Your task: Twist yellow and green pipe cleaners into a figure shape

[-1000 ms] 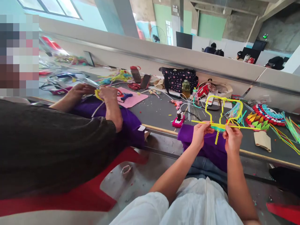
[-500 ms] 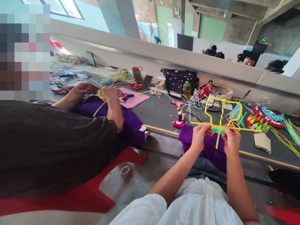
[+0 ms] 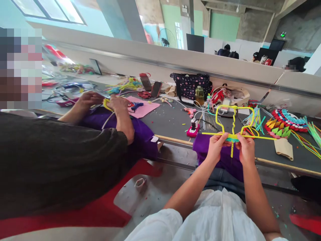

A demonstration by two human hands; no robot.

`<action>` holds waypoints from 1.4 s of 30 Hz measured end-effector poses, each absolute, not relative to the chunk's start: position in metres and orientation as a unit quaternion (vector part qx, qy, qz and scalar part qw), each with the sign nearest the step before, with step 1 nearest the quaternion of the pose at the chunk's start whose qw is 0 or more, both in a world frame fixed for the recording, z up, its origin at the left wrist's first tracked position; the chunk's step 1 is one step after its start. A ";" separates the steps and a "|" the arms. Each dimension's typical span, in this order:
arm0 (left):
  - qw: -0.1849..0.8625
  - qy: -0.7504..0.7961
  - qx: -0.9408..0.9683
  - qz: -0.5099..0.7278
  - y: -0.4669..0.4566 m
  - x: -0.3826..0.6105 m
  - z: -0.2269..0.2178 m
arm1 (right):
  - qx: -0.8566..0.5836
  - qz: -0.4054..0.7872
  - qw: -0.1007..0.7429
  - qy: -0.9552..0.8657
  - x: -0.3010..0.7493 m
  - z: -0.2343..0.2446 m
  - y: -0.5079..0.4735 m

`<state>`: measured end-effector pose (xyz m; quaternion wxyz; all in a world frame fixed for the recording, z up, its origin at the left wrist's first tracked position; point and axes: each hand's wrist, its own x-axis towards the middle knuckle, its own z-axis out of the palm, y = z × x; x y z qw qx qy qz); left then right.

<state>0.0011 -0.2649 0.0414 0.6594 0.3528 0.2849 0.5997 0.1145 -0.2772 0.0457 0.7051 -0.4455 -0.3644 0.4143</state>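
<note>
In front of my body, my left hand point(image 3: 217, 146) and my right hand point(image 3: 246, 148) pinch a yellow pipe-cleaner frame point(image 3: 234, 123) from both sides. The frame has two bent loops standing up and a twisted strand between them; a short twisted stem hangs below. A straight yellow pipe cleaner point(image 3: 264, 137) runs crosswise at my fingertips and sticks out past both hands. Teal wrapping point(image 3: 232, 140) shows between my thumbs. Under my hands a purple cloth point(image 3: 200, 143) hangs over the table edge.
At left, a co-worker's hands point(image 3: 117, 103) hold something yellow over purple cloth. The grey table point(image 3: 170, 122) bears a pink power strip point(image 3: 193, 131), a glue gun point(image 3: 190, 111), a bottle point(image 3: 199, 96), a patterned bag point(image 3: 192, 86), and loose pipe cleaners point(image 3: 258, 119).
The view has shifted slightly. My hands still grip the yellow frame, which sits a little further left in the picture. The co-worker's hands have barely moved.
</note>
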 end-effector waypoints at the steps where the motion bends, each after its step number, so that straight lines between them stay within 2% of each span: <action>1: 0.656 0.286 0.357 0.600 -0.266 0.001 0.042 | -0.446 0.414 0.710 -0.355 0.114 0.046 -0.277; 15: 0.663 0.285 0.368 0.587 -0.268 -0.001 0.045 | -0.434 0.435 0.724 -0.315 0.118 0.044 -0.280; 22: 0.626 0.312 0.351 0.622 -0.267 0.000 0.043 | -0.419 0.430 0.728 -0.330 0.115 0.042 -0.279; 31: 0.657 0.302 0.349 0.597 -0.265 -0.001 0.038 | -0.390 0.449 0.741 -0.312 0.116 0.041 -0.282; 42: 0.653 0.299 0.300 0.628 -0.263 -0.001 0.040 | -0.403 0.430 0.746 -0.309 0.118 0.035 -0.281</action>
